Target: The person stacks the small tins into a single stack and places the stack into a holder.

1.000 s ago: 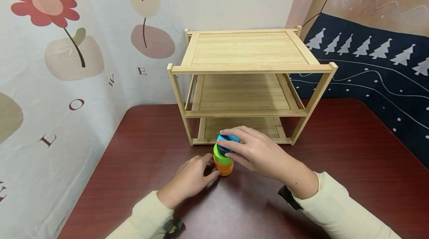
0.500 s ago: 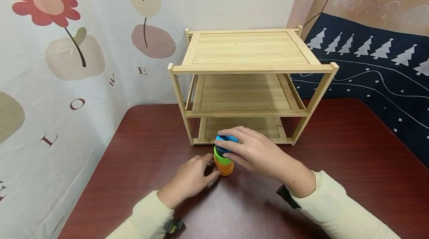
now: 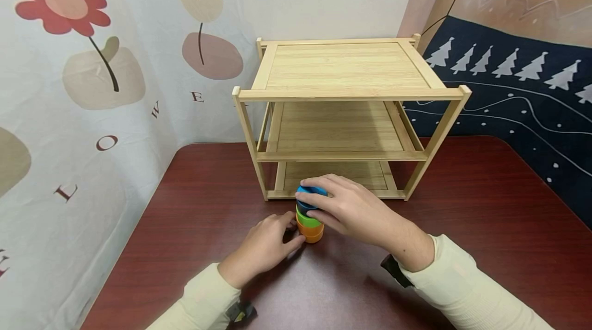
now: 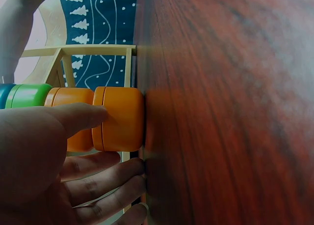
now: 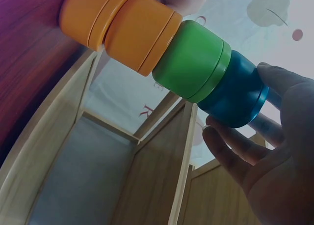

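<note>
Four-tier detail aside, a stack of cups stands upright on the table: an orange cup [image 4: 122, 119] at the bottom, another orange cup [image 5: 142, 33] on it, then a green cup [image 5: 192, 62], then a blue cup [image 5: 234, 90] on top. My right hand [image 3: 353, 209] grips the blue cup from the right, thumb on one side and fingers on the other. The blue cup's base meets the green cup's rim. My left hand [image 3: 260, 248] holds the lower orange cups from the left, its thumb [image 4: 83, 118] across them; its fingertips are partly hidden in the head view.
A three-tier wooden rack [image 3: 342, 96] stands on the dark red table [image 3: 199, 196] right behind the stack. Patterned cloth [image 3: 152, 52] hangs behind the table at the left and back, dark blue cloth [image 3: 509, 98] at the right.
The blue cup has shifted slightly left with my right hand and sits more squarely over the green cup. My left hand has stayed at the lower cups.
</note>
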Available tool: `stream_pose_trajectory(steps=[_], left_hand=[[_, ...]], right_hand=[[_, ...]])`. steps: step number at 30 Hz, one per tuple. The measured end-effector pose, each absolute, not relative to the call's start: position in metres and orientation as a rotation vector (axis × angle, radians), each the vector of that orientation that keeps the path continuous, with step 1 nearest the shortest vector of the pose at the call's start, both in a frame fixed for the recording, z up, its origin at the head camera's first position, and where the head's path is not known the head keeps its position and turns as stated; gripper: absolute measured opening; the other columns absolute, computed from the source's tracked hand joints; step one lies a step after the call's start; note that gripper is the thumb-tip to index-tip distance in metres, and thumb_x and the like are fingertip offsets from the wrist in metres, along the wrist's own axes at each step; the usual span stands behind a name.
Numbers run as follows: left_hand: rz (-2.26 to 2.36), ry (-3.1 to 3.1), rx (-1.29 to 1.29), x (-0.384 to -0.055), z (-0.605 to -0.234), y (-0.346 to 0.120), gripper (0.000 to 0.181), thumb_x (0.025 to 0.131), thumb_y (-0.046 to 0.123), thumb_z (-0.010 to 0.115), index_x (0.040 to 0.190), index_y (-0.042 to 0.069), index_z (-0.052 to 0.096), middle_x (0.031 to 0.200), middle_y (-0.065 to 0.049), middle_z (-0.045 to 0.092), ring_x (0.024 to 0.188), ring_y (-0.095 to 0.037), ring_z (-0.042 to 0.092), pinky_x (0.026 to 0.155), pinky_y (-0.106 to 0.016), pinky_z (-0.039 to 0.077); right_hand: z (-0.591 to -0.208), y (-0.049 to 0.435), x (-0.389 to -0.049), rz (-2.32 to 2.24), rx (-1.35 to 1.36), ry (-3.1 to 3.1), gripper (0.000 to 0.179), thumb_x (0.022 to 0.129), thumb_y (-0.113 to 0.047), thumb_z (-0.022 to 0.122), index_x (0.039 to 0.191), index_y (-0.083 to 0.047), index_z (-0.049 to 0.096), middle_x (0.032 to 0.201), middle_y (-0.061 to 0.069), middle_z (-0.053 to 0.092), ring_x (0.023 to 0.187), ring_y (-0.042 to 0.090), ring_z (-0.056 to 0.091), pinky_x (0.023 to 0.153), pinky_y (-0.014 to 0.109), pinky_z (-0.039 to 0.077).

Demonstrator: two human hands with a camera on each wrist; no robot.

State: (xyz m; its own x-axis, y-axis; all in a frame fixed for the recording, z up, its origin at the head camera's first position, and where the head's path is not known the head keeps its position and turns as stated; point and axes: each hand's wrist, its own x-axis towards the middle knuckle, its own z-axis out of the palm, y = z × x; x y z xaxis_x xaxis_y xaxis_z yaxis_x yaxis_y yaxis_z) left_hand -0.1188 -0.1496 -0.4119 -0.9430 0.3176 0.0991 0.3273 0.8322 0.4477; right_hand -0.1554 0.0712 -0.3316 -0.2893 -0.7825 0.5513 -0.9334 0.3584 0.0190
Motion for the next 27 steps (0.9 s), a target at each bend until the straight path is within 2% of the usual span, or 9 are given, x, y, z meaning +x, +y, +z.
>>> stream_pose_trajectory(steps=[16, 27], left_hand=[[-0.732, -2.993, -0.53, -0.119, -0.412, -0.149, 0.033, 0.09, 0.038, 0.074, 0.112, 0.015, 0.065, 0.098, 0.001, 0.074, 0.092, -0.02, 0.07, 0.075, -0.044, 0.056], [-0.754, -3.016, -0.502, -0.119, -0.411, -0.149, 0.037, 0.09, 0.038, 0.073, 0.117, 0.014, 0.065, 0.102, 0.0, 0.074, 0.097, -0.022, 0.069, 0.079, -0.047, 0.057]], right_hand=[[-0.331, 0.075, -0.153, 0.418, 1.438, -2.27, 0.045, 0.09, -0.029, 0.076, 0.132, -0.016, 0.065, 0.139, 0.009, 0.059, 0.12, 0.025, 0.063, 0.096, 0.041, 0.055], [-0.33, 0.088, -0.151, 0.494, 1.365, -2.309, 0.054, 0.087, -0.032, 0.078, 0.136, -0.017, 0.062, 0.142, 0.007, 0.058, 0.125, 0.024, 0.061, 0.098, 0.043, 0.054]])
